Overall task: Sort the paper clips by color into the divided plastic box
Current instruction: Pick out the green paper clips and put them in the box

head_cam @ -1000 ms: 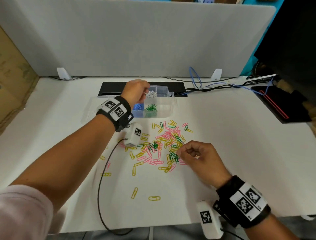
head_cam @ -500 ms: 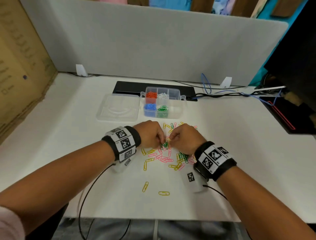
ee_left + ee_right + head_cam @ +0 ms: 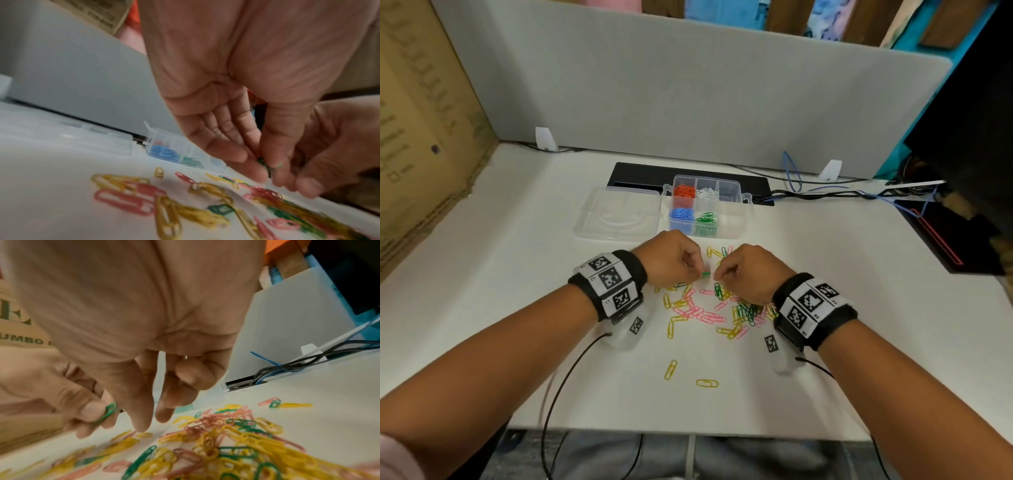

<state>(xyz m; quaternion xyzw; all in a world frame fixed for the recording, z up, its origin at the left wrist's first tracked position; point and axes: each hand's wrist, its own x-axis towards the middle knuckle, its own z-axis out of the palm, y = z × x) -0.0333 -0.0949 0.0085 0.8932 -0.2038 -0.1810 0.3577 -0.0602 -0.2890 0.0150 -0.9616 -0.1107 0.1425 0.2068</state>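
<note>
Hands meeting above the loose heap: the person's left hand (image 3: 671,255) pinches a small green wire paper clip (image 3: 705,274) between thumb and fingertips, clear of the white tabletop (image 3: 517,274), while the right hand (image 3: 748,270) hovers just beside it with fingers curled; from the head view it seems to touch the clip's other end, but the right wrist view shows its thumb and forefinger apart with nothing between them, so whether it grasps the clip cannot be told for certain. Below lies the mixed scatter of yellow, pink and green paper clips (image 3: 709,311), several overlapping or hooked together. Beyond it stands the clear divided plastic box (image 3: 739,219), its hinged lid (image 3: 619,216) lying open to the left; orange, white, blue and green clips already fill four compartments, and the green compartment (image 3: 705,222) is the near middle one. To do this step well, judged from the scene, the clip should be freed of any clip hooked onto it before it travels, held by a firm pinch near its middle, carried over the near wall and released low inside the green compartment only. A drop from height risks a bounce into the blue neighbour.
</note>
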